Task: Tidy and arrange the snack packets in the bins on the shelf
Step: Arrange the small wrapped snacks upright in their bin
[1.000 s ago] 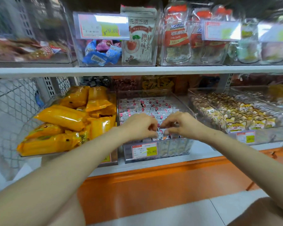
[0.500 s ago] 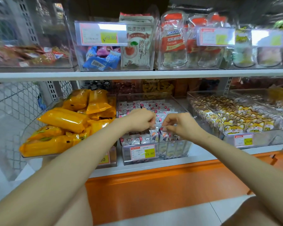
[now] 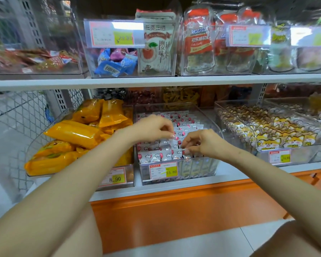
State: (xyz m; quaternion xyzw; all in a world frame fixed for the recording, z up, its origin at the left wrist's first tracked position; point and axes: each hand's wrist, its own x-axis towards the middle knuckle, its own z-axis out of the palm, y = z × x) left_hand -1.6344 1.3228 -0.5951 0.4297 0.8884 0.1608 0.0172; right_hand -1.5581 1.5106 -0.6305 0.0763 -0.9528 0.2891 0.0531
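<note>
Snack packets [image 3: 156, 156], small and white with red and cloud prints, stood in tight rows inside a clear bin [image 3: 215, 127] in the middle of the lower shelf [image 3: 174, 185]. Both bare hands reached over that bin. The left grip [image 3: 171, 135] hung above the middle rows with fingers curled and fingertips drawn together just beside a packet; I could not tell whether it had hold of one. The right grip [image 3: 186, 150] was curled downward at the front rows, its fingertips pinching the top edges of packets there. A price tag [image 3: 163, 170] reading 15.80 was fixed to the bin's front. To the left lay a bin of yellow packets [image 3: 76, 132], and to the right a bin of fox-faced packets [image 3: 267, 141]. Above, the upper shelf [image 3: 156, 81] carried more clear bins of bagged snacks.
</note>
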